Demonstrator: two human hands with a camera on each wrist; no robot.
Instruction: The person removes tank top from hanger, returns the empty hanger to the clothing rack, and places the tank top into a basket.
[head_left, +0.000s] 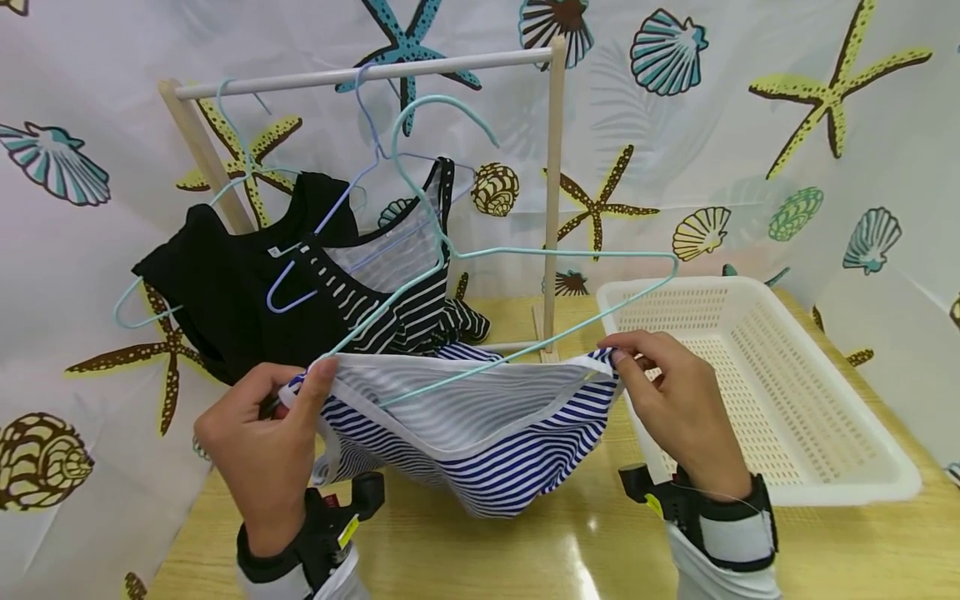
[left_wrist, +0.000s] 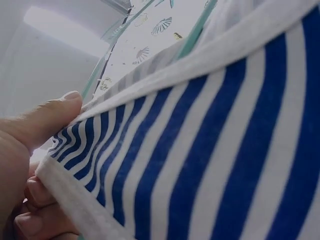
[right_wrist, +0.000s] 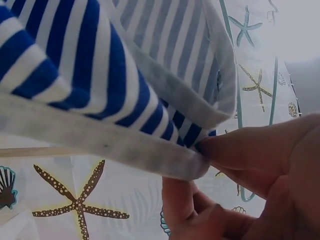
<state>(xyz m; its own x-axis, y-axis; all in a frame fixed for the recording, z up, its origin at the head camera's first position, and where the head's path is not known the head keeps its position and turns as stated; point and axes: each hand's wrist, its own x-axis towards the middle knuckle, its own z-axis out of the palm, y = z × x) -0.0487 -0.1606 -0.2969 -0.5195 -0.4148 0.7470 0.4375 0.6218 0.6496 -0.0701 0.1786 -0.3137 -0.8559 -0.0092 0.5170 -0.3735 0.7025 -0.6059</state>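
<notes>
A blue-and-white striped tank top [head_left: 517, 475] with white trim is stretched between both hands, its neckline gaping upward. My left hand [head_left: 258, 442] pinches one shoulder strap between thumb and fingers, where one arm of a light teal hanger [head_left: 585, 252] runs down to it. The hanger's lower bar dips into the neckline, while its other end sticks out above the right hand [head_left: 682, 408]. That hand pinches the opposite strap, and in the right wrist view its thumb and fingertips meet on the white trim [right_wrist: 145, 152]. Inside the left grip, the hanger's end is hidden.
Behind the top stands a rack [head_left: 555, 200] with a pale rail. From it hang a black shirt [head_left: 240, 283] on a teal hanger and a black-and-white striped top [head_left: 412, 312] on a lilac hanger [head_left: 367, 167]. A white perforated basket [head_left: 862, 492] sits at the right on the wooden table [head_left: 480, 567].
</notes>
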